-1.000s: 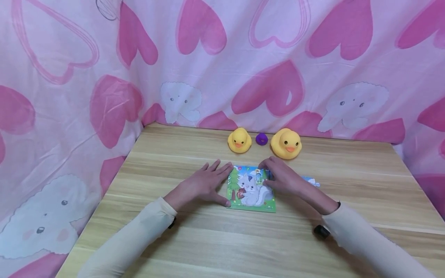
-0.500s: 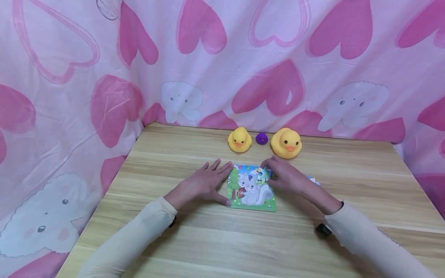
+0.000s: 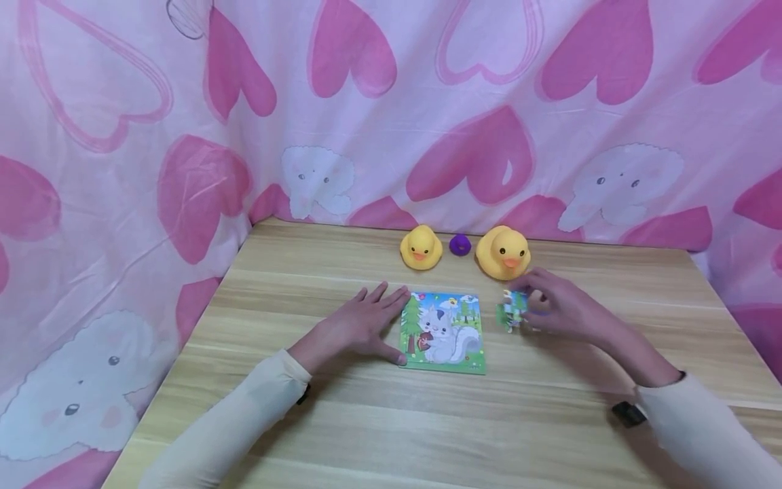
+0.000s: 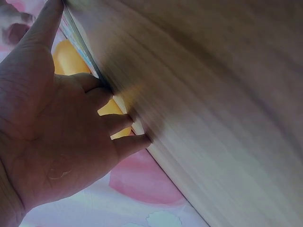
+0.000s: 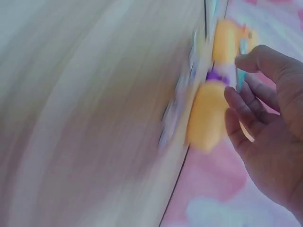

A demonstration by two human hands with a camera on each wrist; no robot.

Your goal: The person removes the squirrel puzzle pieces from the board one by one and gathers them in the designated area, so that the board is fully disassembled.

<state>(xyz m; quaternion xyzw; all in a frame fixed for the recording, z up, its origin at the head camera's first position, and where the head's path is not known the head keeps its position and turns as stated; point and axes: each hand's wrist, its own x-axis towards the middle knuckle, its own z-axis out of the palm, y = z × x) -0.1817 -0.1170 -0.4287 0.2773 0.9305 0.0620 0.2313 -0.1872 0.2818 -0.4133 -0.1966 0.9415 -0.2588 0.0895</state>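
Note:
A square squirrel jigsaw puzzle (image 3: 442, 336) lies flat on the table, its printed picture facing up. My left hand (image 3: 360, 322) rests spread at its left side, with the thumb by the near left corner and a fingertip by the far left one. In the left wrist view, the left hand (image 4: 61, 118) shows its palm, fingers extended. Right of the puzzle, my right hand (image 3: 562, 302) pinches a jigsaw piece (image 3: 516, 302) above the table. The right wrist view shows this piece (image 5: 243, 47) edge-on between thumb and fingers. Loose pieces (image 5: 177, 101) lie below, blurred.
Along the back stand a smaller yellow rubber duck (image 3: 421, 248), a tiny purple duck (image 3: 460, 245) and a larger yellow duck (image 3: 504, 252). A pink heart-print curtain (image 3: 379, 122) hangs behind the wooden table (image 3: 415, 435) and at its sides.
My right hand has moved right, from the puzzle's far right corner to beside it, carrying the jigsaw piece. That corner of the picture is uncovered now. The left hand has stayed put.

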